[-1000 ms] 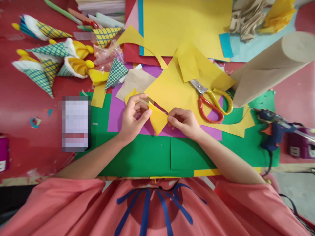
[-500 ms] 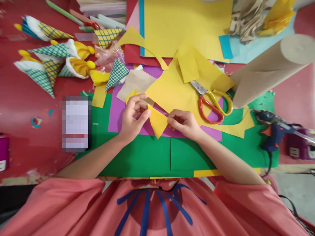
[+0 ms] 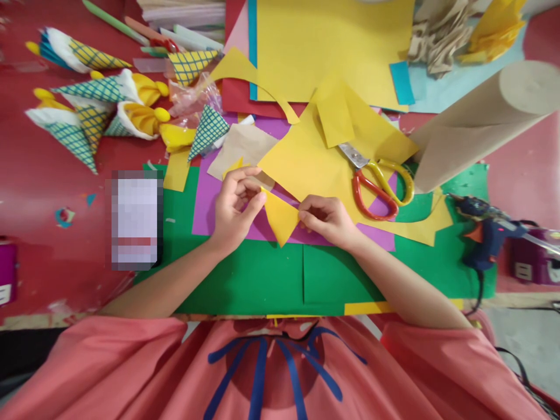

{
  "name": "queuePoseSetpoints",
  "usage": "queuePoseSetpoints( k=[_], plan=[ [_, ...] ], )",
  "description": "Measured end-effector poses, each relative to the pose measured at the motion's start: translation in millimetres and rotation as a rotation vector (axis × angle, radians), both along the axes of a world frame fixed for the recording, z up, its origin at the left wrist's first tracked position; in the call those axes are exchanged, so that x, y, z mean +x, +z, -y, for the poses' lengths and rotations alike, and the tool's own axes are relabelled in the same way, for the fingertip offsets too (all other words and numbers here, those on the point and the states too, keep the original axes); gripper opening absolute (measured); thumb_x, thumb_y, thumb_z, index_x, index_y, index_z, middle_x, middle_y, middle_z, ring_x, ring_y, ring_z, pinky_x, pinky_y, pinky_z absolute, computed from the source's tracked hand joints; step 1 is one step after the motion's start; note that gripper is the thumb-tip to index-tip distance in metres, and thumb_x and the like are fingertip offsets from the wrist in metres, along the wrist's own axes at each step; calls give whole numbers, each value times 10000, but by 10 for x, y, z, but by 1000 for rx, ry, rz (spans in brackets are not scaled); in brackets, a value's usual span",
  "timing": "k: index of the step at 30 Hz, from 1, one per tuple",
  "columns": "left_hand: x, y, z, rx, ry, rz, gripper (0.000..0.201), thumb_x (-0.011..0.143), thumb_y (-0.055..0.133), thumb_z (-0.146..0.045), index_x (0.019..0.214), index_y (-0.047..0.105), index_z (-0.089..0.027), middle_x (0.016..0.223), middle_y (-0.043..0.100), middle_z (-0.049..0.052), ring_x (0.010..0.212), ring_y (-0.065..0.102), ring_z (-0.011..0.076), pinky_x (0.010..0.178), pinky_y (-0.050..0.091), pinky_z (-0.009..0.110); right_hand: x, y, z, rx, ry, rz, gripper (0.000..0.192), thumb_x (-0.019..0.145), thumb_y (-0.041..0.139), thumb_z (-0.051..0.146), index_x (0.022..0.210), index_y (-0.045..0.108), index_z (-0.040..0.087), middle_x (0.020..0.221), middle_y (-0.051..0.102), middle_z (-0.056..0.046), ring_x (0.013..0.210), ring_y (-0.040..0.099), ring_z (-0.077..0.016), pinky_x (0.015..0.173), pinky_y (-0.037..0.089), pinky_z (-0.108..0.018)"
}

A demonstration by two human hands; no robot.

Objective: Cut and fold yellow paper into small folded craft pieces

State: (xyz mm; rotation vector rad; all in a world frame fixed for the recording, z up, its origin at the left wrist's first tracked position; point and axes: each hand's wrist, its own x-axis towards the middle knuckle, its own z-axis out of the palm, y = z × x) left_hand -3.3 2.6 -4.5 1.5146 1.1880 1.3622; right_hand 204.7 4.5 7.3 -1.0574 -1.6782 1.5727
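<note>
L hand (image 3: 234, 211): pinches left corner of yellow paper triangle (image 3: 280, 219), thumb + fingers pressed together on it.
R hand (image 3: 329, 219): pinches triangle's right corner, fingertips closed on the edge.
Triangle: held betw. both hands, just above purple sheet (image 3: 205, 201) & green sheet (image 3: 262, 274), point twd the person.
Nearby: scissors (image 3: 378, 178) w/ red-yellow handles on yellow paper, right of R hand; glue gun (image 3: 485, 230) far right; patterned cones (image 3: 87, 111) upper left.

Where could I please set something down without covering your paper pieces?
The bare red table left of the blurred card is free, below the paper cones. The green sheet under your wrists is open too. Around the scissors and glue gun it is crowded.
</note>
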Motion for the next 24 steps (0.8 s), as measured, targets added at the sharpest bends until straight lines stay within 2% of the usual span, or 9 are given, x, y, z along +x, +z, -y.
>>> queuePoseSetpoints(
  k=[15,24],
  plan=[
    [-17,-17,-8,18,24,14,315,831,677,-298,1129,585,-260,735,582,-27,643,576,98,586,508,220,4,-1,-5,26,30,7,119,833,553,229,737,572,161,651,549,9,560,460,-83,522,359,-222],
    [-41,-42,-8,40,35,46,303,805,697,-262,1102,636,-274,787,621,-26,664,580,76,623,518,200,-5,2,-8,49,43,2,144,847,553,248,738,579,157,652,540,12,561,449,-76,521,353,-220]
  ],
)
